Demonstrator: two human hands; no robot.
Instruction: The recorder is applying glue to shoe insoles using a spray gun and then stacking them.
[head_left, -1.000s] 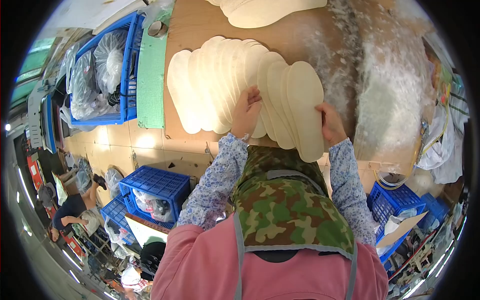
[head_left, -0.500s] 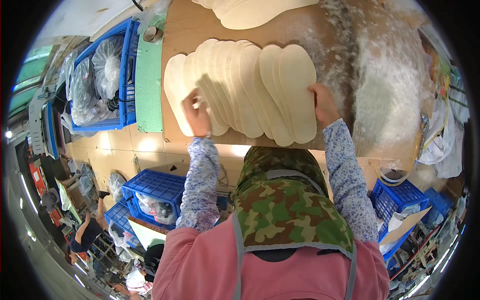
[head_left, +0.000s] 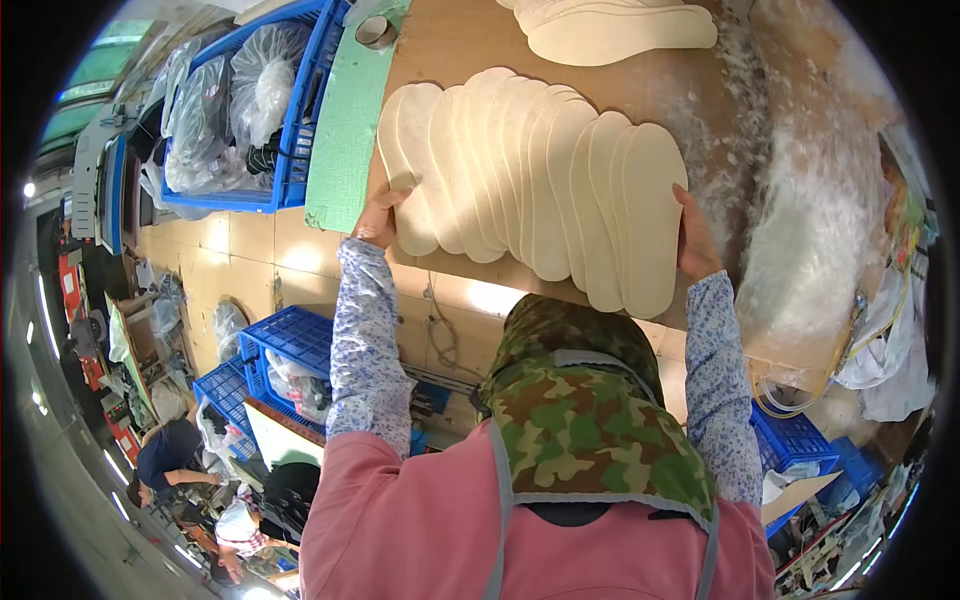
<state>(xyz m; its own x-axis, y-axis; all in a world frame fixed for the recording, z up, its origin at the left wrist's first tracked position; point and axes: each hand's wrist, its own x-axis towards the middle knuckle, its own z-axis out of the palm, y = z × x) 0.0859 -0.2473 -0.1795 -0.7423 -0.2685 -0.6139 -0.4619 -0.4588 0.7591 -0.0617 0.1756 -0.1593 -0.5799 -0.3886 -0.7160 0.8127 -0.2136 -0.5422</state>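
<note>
A row of overlapping cream-coloured shoe insoles point(head_left: 545, 180) lies fanned across the brown work table, toes and heels roughly lined up. My left hand point(head_left: 378, 217) grips the row's left end, its thumb over the edge of the outermost insole and its other fingers mostly hidden. At the opposite end my right hand point(head_left: 699, 240) is closed against the long side of the rightmost insole, thumb side uppermost. Between them the two hands hold the row from both ends. A second group of insoles point(head_left: 620, 38) rests farther back on the table.
White fluff point(head_left: 815, 220) covers the table's right part. At left are a green mat point(head_left: 350, 150), a tape roll point(head_left: 376, 32) and a blue crate point(head_left: 292, 150) of plastic bags. More blue crates point(head_left: 290, 335) stand below. Other people point(head_left: 170, 455) are at the lower left.
My left hand, earlier raised over the insoles with fingers curled, is now at the row's left edge. My right hand stays at the right edge. The whole view has shifted and tilted.
</note>
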